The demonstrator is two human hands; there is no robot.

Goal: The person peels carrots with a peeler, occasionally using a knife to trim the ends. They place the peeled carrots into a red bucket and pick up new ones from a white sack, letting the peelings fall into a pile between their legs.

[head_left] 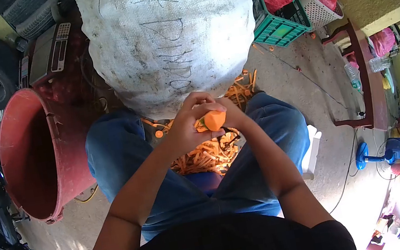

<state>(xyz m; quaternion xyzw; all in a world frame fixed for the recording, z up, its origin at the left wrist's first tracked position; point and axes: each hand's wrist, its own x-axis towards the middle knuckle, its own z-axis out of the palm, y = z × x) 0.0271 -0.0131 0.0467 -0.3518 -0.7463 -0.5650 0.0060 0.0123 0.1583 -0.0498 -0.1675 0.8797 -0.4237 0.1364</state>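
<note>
Between my knees, both hands meet around an orange carrot (215,120), whose cut or peeled end faces up toward me. My left hand (192,126) has its fingers wrapped round the carrot. Close against it on the right, my right hand (231,114) is closed too, its fingers partly hidden behind the carrot and the left hand. A dark, thin handle-like piece (232,131) shows just below my right hand; what it belongs to is unclear. Under the hands lies a heap of orange peelings (205,158), with more peelings (241,91) beside the sack.
A large white sack (169,35) stands right ahead. To the left is a red barrel (68,142); ahead right, a green crate (282,29) and a white basket (317,2). A wooden furniture frame (372,80), blue fan (364,156) and cables lie right.
</note>
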